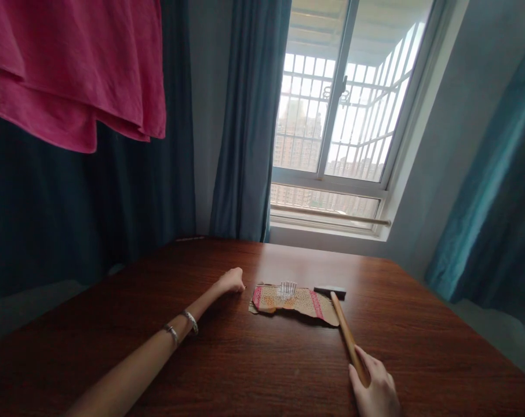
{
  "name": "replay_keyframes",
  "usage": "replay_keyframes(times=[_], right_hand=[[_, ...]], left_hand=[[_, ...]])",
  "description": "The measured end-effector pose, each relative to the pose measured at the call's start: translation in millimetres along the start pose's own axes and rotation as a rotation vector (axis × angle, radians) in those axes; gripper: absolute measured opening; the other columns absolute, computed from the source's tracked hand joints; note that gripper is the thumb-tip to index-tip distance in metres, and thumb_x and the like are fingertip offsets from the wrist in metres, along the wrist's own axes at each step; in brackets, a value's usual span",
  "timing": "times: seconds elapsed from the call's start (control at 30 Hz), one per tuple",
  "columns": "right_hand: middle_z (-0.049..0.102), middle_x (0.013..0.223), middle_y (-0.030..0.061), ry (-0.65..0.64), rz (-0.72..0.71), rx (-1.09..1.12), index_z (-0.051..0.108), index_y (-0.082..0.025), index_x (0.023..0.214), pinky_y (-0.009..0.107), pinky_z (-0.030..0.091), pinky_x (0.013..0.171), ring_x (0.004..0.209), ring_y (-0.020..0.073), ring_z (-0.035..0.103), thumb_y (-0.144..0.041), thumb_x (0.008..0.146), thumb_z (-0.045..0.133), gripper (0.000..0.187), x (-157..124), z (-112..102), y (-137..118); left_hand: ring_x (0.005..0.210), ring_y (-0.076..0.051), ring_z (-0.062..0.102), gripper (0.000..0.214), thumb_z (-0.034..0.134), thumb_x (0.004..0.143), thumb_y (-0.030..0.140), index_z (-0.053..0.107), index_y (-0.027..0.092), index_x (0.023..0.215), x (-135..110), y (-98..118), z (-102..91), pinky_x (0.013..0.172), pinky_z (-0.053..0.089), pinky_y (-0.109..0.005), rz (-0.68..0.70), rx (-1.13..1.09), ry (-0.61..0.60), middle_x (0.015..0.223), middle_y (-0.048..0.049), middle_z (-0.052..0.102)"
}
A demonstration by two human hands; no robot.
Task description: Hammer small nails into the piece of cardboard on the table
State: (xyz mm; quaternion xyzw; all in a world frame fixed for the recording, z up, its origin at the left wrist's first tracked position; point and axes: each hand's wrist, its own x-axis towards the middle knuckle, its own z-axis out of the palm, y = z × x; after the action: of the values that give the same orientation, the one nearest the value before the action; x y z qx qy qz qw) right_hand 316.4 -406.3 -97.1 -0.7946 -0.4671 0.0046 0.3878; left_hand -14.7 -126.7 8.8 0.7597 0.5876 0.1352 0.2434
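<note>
My right hand [375, 385] is wrapped round the lower end of the wooden handle of a hammer [344, 325]. Its dark head lies at the far end, beside the right edge of a torn piece of cardboard [303, 301]. The cardboard rests flat, patterned with small dots and pink bands. Near its far edge stands a tight group of several thin upright pins, which look like nails [288, 288]. Just left of the cardboard is my left hand [232, 281], with its fingers closed together. A tiny dark spot shows at those fingertips, too small to name. Two silver bracelets circle the left wrist.
Everything lies on a brown wooden table [228, 359]. A pink cloth [80, 69] hangs at the upper left before dark blue curtains [249, 133]. Beyond the table is a sliding window [327, 110] with bars outside. Another curtain [484, 197] hangs at the right.
</note>
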Motion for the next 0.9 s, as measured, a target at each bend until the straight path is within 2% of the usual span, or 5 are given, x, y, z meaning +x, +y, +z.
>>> replay_keyframes(times=[0.2,0.37,0.5,0.67,0.9], right_hand=[[0.064,0.098,0.0112,0.063,-0.002,-0.012,0.062,-0.016,0.109,0.038,0.044,0.078,0.085,0.0282,0.058,-0.041,0.068,0.052,0.049,-1,-4,-11],[0.062,0.099,0.0158,0.291,-0.04,0.036,0.064,-0.011,0.104,0.042,0.04,0.084,0.09,0.0299,0.054,-0.042,0.074,0.045,0.047,1,-10,-50],[0.066,0.094,0.0123,0.016,-0.117,0.445,0.068,-0.014,0.093,0.03,0.047,0.069,0.082,0.0223,0.059,-0.043,0.078,0.046,0.039,20,-8,-105],[0.069,0.087,0.0116,-0.189,-0.203,0.689,0.071,-0.013,0.09,0.03,0.048,0.066,0.08,0.0228,0.061,-0.047,0.076,0.051,0.042,58,6,-166],[0.07,0.074,0.0104,-0.353,-0.123,0.789,0.071,-0.011,0.085,0.026,0.046,0.053,0.066,0.0206,0.061,-0.05,0.066,0.061,0.044,89,32,-180]], left_hand=[[0.045,-0.014,0.049,0.008,0.054,0.049,0.016,0.059,0.01,0.048,4,-8,2.9,0.044,0.033,-0.023,0.028,0.003,-0.036,0.042,-0.0021,0.05],[0.045,-0.01,0.045,0.021,0.057,0.059,0.028,0.064,0.009,0.062,4,9,-2.0,0.042,0.034,-0.021,0.143,-0.332,-0.029,0.051,-0.0016,0.054],[0.044,-0.008,0.044,0.033,0.06,0.062,0.039,0.063,0.009,0.074,-8,43,2.4,0.043,0.037,-0.021,0.286,-0.607,-0.036,0.054,-0.0001,0.054],[0.042,-0.007,0.041,0.036,0.061,0.065,0.043,0.062,0.008,0.072,-30,79,22.4,0.041,0.035,-0.02,0.436,-0.72,-0.05,0.051,0.0014,0.05],[0.044,-0.007,0.043,0.037,0.056,0.07,0.046,0.065,0.01,0.075,-43,95,48.6,0.039,0.033,-0.018,0.543,-0.634,-0.045,0.057,0.0001,0.056]])
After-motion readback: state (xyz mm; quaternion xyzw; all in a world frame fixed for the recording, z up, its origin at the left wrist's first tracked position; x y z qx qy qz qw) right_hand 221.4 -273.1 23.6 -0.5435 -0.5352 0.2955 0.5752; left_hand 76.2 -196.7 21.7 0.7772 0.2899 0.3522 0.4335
